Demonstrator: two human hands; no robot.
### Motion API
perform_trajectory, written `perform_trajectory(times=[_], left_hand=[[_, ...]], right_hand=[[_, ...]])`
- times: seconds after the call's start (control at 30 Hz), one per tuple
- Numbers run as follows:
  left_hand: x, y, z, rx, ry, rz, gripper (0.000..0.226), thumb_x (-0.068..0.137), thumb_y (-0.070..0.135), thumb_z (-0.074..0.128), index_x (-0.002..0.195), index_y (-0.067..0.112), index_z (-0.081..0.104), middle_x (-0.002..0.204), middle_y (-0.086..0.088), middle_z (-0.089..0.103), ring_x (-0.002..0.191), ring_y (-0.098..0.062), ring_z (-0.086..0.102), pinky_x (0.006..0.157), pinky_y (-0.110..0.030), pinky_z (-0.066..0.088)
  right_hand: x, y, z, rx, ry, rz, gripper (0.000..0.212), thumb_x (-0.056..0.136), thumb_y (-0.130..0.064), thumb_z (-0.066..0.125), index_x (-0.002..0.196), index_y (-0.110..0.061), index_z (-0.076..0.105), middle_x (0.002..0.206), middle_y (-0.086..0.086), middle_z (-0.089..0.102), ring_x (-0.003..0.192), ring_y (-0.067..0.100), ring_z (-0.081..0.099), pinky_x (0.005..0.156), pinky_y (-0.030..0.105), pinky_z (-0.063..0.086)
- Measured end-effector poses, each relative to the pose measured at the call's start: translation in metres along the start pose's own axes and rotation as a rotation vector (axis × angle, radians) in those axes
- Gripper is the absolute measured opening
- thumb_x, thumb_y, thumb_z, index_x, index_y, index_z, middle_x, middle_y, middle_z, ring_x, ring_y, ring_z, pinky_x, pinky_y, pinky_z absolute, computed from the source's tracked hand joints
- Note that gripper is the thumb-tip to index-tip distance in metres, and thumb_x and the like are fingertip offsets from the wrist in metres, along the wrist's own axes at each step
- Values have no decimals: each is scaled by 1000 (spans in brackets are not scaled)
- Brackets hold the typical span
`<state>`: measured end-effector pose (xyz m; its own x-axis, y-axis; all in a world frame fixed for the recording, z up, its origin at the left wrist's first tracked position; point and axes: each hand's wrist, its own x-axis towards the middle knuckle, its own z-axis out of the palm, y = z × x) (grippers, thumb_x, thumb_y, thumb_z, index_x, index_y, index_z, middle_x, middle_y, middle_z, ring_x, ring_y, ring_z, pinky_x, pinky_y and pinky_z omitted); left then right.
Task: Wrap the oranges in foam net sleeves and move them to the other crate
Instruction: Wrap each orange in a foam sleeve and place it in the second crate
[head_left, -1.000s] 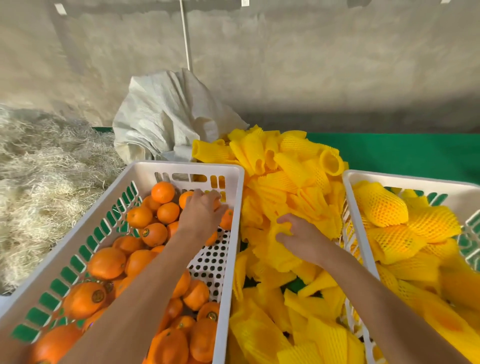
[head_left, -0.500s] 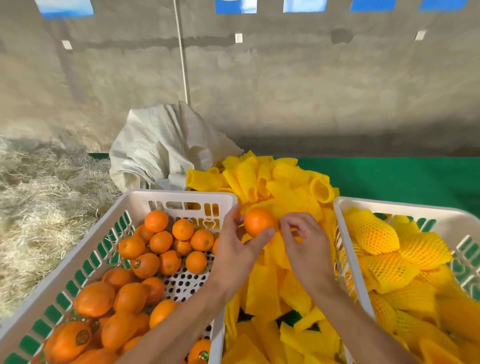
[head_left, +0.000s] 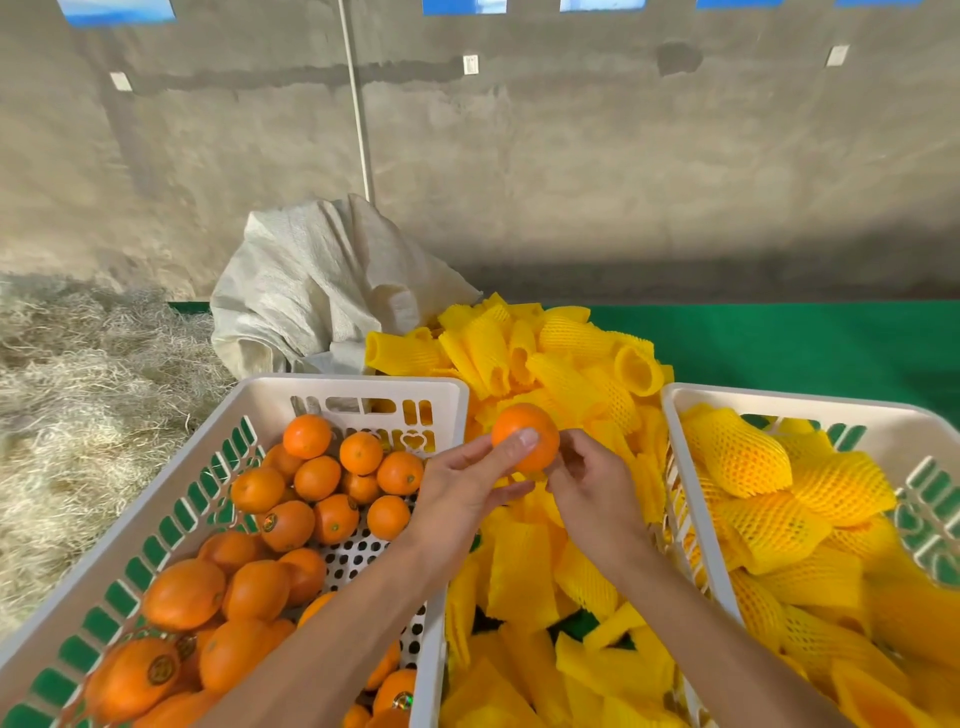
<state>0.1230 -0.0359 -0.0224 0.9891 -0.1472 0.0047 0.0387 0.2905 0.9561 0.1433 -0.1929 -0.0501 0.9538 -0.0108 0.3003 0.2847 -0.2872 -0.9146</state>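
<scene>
My left hand (head_left: 467, 488) holds a bare orange (head_left: 524, 435) between thumb and fingers, above the gap between the two crates. My right hand (head_left: 592, 486) is just right of it, its fingers curled on the edge of a yellow foam sleeve (head_left: 540, 493) under the orange. The left white crate (head_left: 358, 387) holds several unwrapped oranges (head_left: 317, 478). The right white crate (head_left: 769, 400) holds several oranges wrapped in yellow net (head_left: 737, 457). A heap of loose yellow foam sleeves (head_left: 561, 364) lies between and behind the crates.
A crumpled white woven sack (head_left: 311, 291) lies behind the left crate. Dry straw (head_left: 88, 395) covers the ground at the left. Green cloth (head_left: 779, 343) spreads behind the right crate, with a concrete wall beyond.
My left hand took an orange out of the left crate and lifted it over the sleeve pile. My right hand rose from the pile with a sleeve and met the orange.
</scene>
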Motion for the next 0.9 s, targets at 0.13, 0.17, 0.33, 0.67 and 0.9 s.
perform_trajectory(times=[0.13,0.17,0.33,0.67,0.9], left_hand=[[-2,0,5,169,106,70,46,81,51,80,116,21,79,116,-2,77,111,-21,72,96,-45,59],[-3,0,6,250,117,113,41,83,54,79,113,27,79,111,1,78,102,-19,75,93,-42,60],[-9,0,14,445,202,197,36,79,66,75,101,37,77,90,2,78,86,-23,75,79,-40,61],[-4,5,9,717,160,81,72,79,68,57,77,-4,65,70,-22,66,58,-28,59,56,-39,44],[10,-3,-10,367,378,119,6,94,-3,56,90,-1,59,75,-16,64,71,-31,60,67,-45,56]], right_hand=[[-3,-5,2,85,32,44,14,104,-37,54,104,-29,66,84,-9,70,72,8,64,61,35,54],[-3,-5,3,95,52,50,14,105,-36,52,103,-29,64,82,-8,69,68,10,61,60,38,52],[-3,-6,4,76,146,44,17,104,-41,48,100,-30,59,80,-7,67,64,14,60,53,31,50],[-8,-25,-5,-542,157,-768,26,104,-26,50,106,-7,67,89,2,69,67,13,62,52,25,49],[-14,-27,4,-477,-28,-675,27,104,-40,50,112,-17,62,89,-7,66,68,4,55,52,24,48]])
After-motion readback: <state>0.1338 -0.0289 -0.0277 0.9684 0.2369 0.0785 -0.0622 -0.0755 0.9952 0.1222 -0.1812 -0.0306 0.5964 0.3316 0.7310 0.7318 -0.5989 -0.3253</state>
